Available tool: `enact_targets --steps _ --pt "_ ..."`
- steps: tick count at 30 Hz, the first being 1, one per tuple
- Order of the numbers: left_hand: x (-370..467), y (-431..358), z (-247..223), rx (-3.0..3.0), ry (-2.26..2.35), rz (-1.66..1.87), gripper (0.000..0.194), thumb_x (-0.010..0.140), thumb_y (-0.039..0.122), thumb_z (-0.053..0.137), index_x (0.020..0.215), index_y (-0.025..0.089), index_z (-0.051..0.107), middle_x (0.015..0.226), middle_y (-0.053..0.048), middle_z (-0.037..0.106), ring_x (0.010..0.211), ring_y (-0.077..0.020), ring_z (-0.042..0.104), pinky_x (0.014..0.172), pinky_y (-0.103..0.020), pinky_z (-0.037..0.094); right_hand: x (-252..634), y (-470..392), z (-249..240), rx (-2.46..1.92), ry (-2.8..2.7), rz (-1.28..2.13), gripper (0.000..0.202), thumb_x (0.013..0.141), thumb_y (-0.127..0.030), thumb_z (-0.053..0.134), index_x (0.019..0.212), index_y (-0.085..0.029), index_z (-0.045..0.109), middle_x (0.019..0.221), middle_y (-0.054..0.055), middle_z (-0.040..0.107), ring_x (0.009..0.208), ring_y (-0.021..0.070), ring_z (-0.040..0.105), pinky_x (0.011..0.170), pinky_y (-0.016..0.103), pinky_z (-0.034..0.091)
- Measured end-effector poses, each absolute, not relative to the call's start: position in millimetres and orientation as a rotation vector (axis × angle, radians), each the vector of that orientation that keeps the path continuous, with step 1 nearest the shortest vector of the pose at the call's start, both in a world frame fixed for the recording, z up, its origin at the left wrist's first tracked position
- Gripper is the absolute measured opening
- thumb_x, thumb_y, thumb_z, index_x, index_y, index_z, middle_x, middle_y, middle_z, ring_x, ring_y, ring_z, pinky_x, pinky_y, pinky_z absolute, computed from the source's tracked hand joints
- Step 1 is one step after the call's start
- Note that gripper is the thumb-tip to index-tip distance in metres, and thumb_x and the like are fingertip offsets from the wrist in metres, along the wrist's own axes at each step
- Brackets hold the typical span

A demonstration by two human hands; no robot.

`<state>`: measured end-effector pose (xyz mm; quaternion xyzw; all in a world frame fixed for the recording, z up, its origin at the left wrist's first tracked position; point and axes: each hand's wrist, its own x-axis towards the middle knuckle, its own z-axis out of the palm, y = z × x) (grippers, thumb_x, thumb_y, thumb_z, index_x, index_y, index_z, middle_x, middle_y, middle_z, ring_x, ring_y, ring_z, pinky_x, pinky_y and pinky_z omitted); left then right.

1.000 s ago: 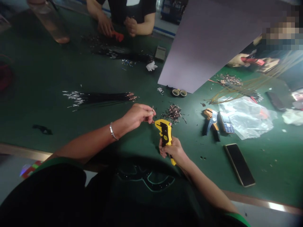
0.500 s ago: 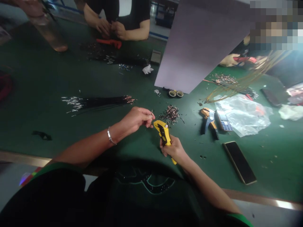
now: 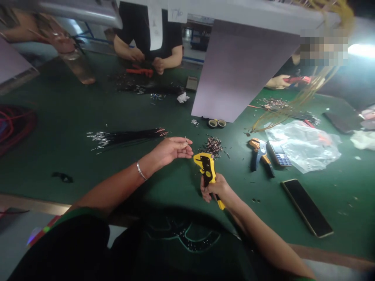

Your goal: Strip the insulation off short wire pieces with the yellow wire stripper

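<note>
My left hand [image 3: 173, 148] is closed in a pinch just left of the tool's head, and a small thin metal piece [image 3: 185, 138] sticks up from its fingertips. Its exact kind is too small to tell. My right hand [image 3: 216, 187] is wrapped round yellow-and-black crimping pliers [image 3: 207, 168], their head turned up and toward the left hand. Behind the pliers lies a heap of small dark and coppery tubular pieces [image 3: 213, 146]. To the left, a bundle of black wires [image 3: 131, 135] lies flat, with silvery tips at one end and coppery ones at the other.
Right of the heap lie orange-and-blue pliers [image 3: 261, 155], a keypad phone [image 3: 279, 153], a clear plastic bag [image 3: 304, 144] and a smartphone [image 3: 307, 208]. Tape rolls [image 3: 217, 123] sit by an upright panel [image 3: 243, 70]. Co-workers' hands [image 3: 159, 65] are across the green table [image 3: 73, 111].
The view has shifted, so most things appear slightly lower. The pliers' head has turned a little in my right hand's grip. The hands of the co-worker opposite have moved apart.
</note>
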<state>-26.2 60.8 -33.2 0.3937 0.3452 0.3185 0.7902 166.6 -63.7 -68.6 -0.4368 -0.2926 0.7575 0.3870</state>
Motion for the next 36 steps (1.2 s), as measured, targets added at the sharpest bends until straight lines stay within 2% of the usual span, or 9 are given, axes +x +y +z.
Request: enact_targets --steps 5,8,11,19,23,26,29,32,36 --pt "-32 71 -26 1.421 1.057 0.926 0.018 0.078 0.023 0.067 0.093 0.016 0.074 0.095 -0.011 0.071 0.099 -0.0233 0.063 0.097 -0.043 0.044 173 -59 -61 -1.005 -0.679 1.871 0.014 0.047 -0.005 0.054 0.057 -0.015 0.056 0.042 -0.004 0.053 0.031 0.0103 0.043 0.030 0.025 0.041" --pt "-35 76 -28 2.045 1.241 1.024 0.014 0.077 0.019 0.067 0.084 0.026 0.076 0.114 -0.007 0.067 0.128 -0.0284 0.044 0.111 -0.051 0.024 177 -57 -61 -1.003 -0.681 1.842 0.014 0.048 -0.005 0.054 0.058 -0.015 0.056 0.043 -0.004 0.052 0.032 0.0101 0.043 0.031 0.025 0.041" --pt "-36 78 -36 2.410 1.243 0.925 0.018 0.077 0.015 0.064 0.084 0.027 0.075 0.124 -0.007 0.062 0.135 -0.0306 0.033 0.112 -0.057 0.008 179 -55 -64 -1.014 -0.683 1.802 0.014 0.047 -0.005 0.054 0.056 -0.016 0.054 0.043 -0.004 0.052 0.031 0.0099 0.042 0.031 0.025 0.040" --pt "-35 78 -49 2.264 1.141 0.850 0.018 0.073 0.024 0.068 0.056 0.023 0.066 0.070 -0.004 0.063 0.089 -0.0217 0.055 0.107 -0.043 0.022 177 -57 -67 -1.021 -0.697 1.759 0.015 0.048 -0.005 0.053 0.057 -0.016 0.055 0.041 -0.005 0.049 0.030 0.0099 0.042 0.031 0.025 0.040" --pt "-36 78 -51 1.695 1.164 0.914 0.030 0.071 0.027 0.071 0.046 0.019 0.056 0.050 0.001 0.048 0.061 -0.0137 0.046 0.081 -0.029 0.039 176 -58 -68 -1.033 -0.729 1.792 0.015 0.047 -0.005 0.054 0.056 -0.016 0.054 0.041 -0.005 0.049 0.030 0.0104 0.042 0.031 0.026 0.041" --pt "-35 78 -47 1.219 1.036 0.802 0.030 0.077 0.035 0.066 0.054 0.018 0.060 0.038 0.006 0.033 0.042 -0.0090 0.032 0.058 -0.025 0.037 176 -57 -69 -1.031 -0.740 1.814 0.015 0.047 -0.005 0.054 0.056 -0.016 0.053 0.040 -0.005 0.049 0.029 0.0102 0.043 0.031 0.025 0.041" --pt "-32 70 -35 1.120 0.945 0.724 0.034 0.082 0.041 0.059 0.059 0.016 0.061 0.036 0.010 0.022 0.035 -0.0062 0.020 0.048 -0.025 0.033 174 -56 -71 -1.045 -0.724 1.821 0.015 0.045 -0.006 0.053 0.055 -0.016 0.053 0.039 -0.005 0.050 0.028 0.0105 0.043 0.029 0.025 0.041" --pt "-24 43 -19 1.108 0.830 0.648 0.030 0.079 0.039 0.064 0.062 0.014 0.064 0.035 0.010 0.025 0.034 -0.0049 0.021 0.046 -0.024 0.033 172 -55 -72 -1.054 -0.722 1.832 0.014 0.043 -0.008 0.052 0.054 -0.017 0.053 0.037 -0.005 0.050 0.026 0.0110 0.042 0.028 0.026 0.041" --pt "-9 -4 -6 1.242 0.539 0.300 0.026 0.077 0.036 0.070 0.068 0.011 0.071 0.040 0.004 0.047 0.039 -0.0059 0.041 0.048 -0.022 0.038 167 -57 -67 -1.114 -0.742 1.797 0.009 0.044 -0.011 0.051 0.051 -0.017 0.051 0.035 -0.004 0.048 0.026 0.0104 0.041 0.028 0.024 0.038"
